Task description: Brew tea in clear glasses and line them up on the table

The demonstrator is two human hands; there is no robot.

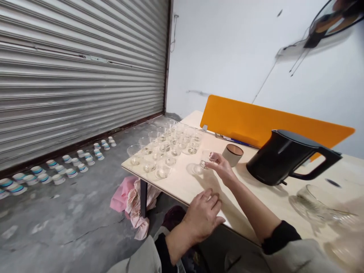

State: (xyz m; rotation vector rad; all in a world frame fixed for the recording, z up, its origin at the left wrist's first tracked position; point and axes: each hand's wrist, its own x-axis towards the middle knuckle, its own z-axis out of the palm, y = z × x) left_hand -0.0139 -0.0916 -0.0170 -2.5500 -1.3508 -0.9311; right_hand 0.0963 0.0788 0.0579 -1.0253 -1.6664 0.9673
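My right hand is closed with its thumb and fingers around a small clear cup, just above or on the pale tabletop; I cannot tell which. Loosely bent, my left hand rests at the table's near edge, thumb apart and nothing in it. To the left, several clear cups stand in rows, with small bits of something at their bottoms. A round grey container with a brown inside stands just behind my right hand.
A black kettle and a clear glass vessel stand on the right. An orange divider runs along the back. Several small white-and-blue cups line the floor by the metal shutter. Pink cloth hangs near the table leg.
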